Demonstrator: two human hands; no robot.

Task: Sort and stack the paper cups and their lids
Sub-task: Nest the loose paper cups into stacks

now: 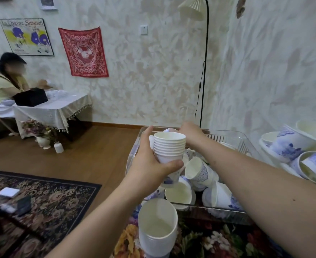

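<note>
The left hand (149, 164) grips a cup stack (169, 146); the right hand (190, 133) is unclear (poster (26, 37) reads "Simpson").

Two bare forearms in view, no sleeves, no watch or rings visible. Left hand (149, 164), right hand (191, 134) ungloved. Small dark mole on right forearm.

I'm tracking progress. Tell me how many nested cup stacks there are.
2: one stack held in the left hand, one wider stack standing below. Loose cups may hide others.
</note>
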